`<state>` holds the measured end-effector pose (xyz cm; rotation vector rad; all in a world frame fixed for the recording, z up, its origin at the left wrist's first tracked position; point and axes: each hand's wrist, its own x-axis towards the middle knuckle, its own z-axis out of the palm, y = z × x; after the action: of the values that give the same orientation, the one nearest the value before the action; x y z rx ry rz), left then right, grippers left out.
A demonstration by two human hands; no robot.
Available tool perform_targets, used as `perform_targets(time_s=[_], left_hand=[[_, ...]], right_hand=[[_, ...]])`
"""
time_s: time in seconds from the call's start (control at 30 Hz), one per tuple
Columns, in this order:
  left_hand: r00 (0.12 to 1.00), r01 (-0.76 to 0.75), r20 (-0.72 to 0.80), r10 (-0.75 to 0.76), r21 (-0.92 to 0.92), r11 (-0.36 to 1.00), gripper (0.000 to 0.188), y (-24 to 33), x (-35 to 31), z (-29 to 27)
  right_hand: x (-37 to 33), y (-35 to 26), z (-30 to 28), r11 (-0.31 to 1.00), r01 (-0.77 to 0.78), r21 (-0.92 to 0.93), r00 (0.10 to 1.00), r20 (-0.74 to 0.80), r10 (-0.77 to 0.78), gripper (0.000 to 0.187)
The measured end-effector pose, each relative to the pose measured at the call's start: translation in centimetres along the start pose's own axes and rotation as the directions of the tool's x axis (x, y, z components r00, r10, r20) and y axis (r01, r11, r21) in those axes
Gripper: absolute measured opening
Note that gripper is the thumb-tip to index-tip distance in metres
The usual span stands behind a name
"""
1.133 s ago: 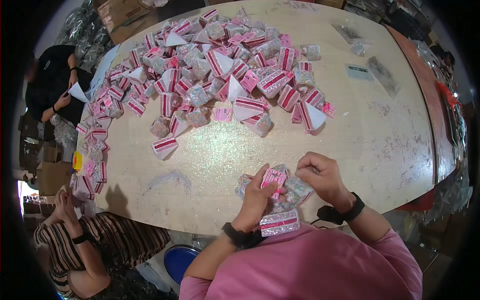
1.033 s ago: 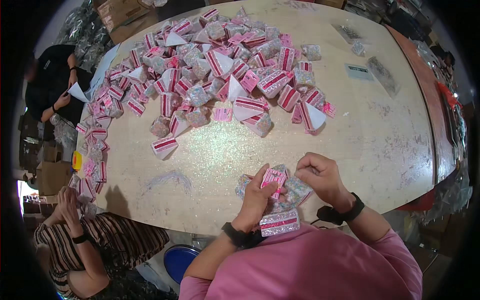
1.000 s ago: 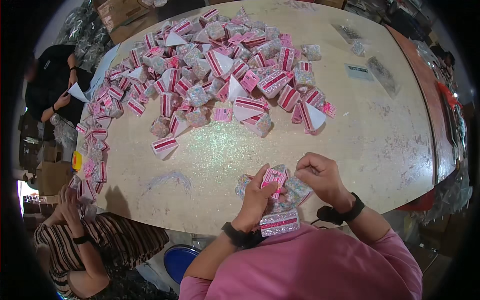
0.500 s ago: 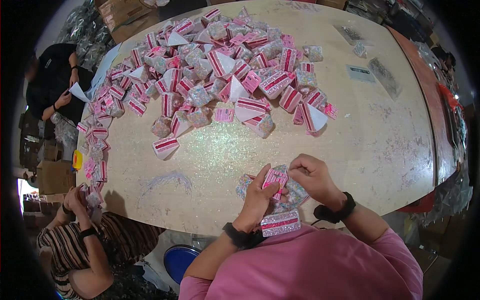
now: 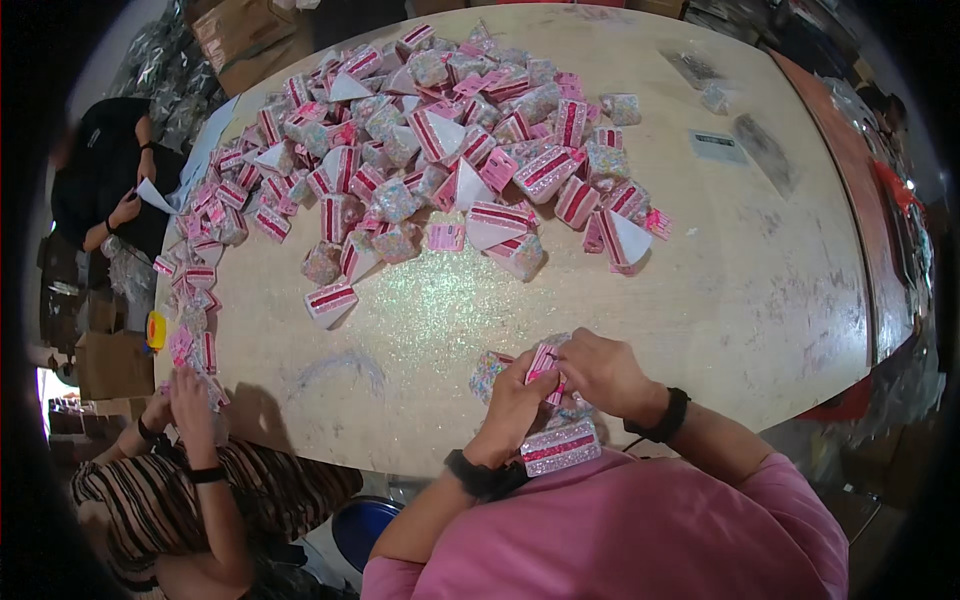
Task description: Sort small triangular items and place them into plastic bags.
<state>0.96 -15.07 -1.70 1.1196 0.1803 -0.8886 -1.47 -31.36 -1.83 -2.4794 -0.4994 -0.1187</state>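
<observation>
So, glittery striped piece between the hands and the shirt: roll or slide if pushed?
The glittery striped piece probably slides rather than rolls: its visible face looks flat. Likely holds shape, given fairly straight edges. Sparkly surface may feel rough.

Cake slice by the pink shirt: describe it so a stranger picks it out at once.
Find the pale table, then its near edge by the pink shirt. The slice is there, just right of the left wristband. Its silver glitter side with one red stripe sets it apart from the speckled piece beside the left hand.
</observation>
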Motion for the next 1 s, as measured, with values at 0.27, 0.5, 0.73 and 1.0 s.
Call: perform_targets(time_s=[0.27,0.5,0.73,1.0], left_hand=[[0.990,-0.112,0.104,0.097,0.153,0.982,0.020,1.1,-0.9,-1.3],[0.975,-0.220,0.117,0.191,0.345,0.913,0.025,8.5,-3.7,-5.0],[0.969,-0.206,0.215,0.119,0.447,0.871,0.024,11.6,-6.3,-6.0],[0.938,-0.213,0.331,0.103,0.315,0.925,0.021,11.1,-6.4,-5.7]], right_hand=[[0.7,-0.2,-3.6,0.823,-0.228,0.520,0.965,0.005,0.264,0.012],[2.4,2.0,-6.9,0.592,-0.290,0.752,0.928,0.071,0.365,0.012],[6.5,-0.1,-8.0,0.647,-0.041,0.761,0.997,-0.009,0.074,0.015],[8.1,-0.3,-5.7,0.614,0.067,0.786,0.996,-0.014,-0.090,0.023]])
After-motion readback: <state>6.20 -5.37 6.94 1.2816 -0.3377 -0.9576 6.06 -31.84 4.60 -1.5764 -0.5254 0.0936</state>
